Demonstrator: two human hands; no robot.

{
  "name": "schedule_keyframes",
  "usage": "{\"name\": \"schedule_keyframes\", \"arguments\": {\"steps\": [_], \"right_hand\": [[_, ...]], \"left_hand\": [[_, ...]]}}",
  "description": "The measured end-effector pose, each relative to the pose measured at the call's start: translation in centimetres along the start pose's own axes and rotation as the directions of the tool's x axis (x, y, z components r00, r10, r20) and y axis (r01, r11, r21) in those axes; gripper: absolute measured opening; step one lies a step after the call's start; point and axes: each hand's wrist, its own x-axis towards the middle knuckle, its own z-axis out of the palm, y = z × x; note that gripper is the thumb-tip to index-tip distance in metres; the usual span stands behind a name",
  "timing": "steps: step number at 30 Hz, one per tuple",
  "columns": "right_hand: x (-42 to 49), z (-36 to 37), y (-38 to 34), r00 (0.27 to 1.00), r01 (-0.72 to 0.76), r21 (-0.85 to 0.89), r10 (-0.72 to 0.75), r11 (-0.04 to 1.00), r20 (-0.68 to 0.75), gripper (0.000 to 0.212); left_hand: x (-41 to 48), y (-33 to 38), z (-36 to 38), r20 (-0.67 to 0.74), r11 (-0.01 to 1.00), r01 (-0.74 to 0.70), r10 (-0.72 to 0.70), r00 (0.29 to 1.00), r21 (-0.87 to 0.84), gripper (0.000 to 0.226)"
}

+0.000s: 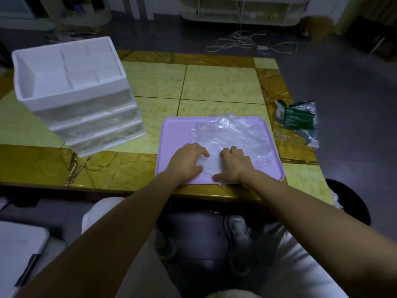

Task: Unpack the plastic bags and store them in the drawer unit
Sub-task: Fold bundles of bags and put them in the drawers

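A home room: tiled low table, floor cables, shelving.

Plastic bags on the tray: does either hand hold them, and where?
Left hand and right hand rest on the plastic bags at their near edge; grip cannot be told.

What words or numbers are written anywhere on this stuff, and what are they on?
No text here can be read.
Green label inside the clear packet at the right edge of the table: pale print, too blurred to read.
Drawer unit, purple tray, plastic bags: no writing visible.
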Motion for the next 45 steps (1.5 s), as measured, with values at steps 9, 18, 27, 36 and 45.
{"name": "schedule_keyframes", "arguments": {"steps": [9, 18, 27, 36, 45], "right_hand": [[0.9, 0.8, 1.3, 0.98, 0.182, 0.004, -0.181, 0.983, -0.08, 0.048], [1.5, 0.5, 2.2, 0.97, 0.226, 0.152, -0.209, 0.962, -0.122, 0.038], [0.5, 0.1, 2.4, 0.98, 0.197, 0.192, -0.192, 0.961, -0.043, 0.048], [1.0, -1.0, 2.3, 0.985, 0.083, 0.499, 0.004, 0.863, -0.171, 0.022], [0.4, -0.3, 2.4, 0.992, 0.009, 0.694, 0.081, 0.72, -0.097, 0.021]], "left_hand": [[1.3, -0.1, 1.5, 0.097, 0.972, -0.045, 0.023, 0.995, 0.23, 0.058], [2.2, -1.1, 1.3, 0.052, 0.998, 0.009, -0.013, 0.999, 0.06, 0.04], [2.3, -1.2, 1.5, 0.005, 0.997, 0.076, -0.076, 0.997, -0.002, 0.022], [1.5, -1.5, 0.6, -0.084, 0.998, 0.068, -0.068, 0.994, 0.004, 0.061], [0.8, -1.5, 0.3, -0.153, 0.985, 0.13, -0.146, 0.977, -0.112, 0.027]]}}
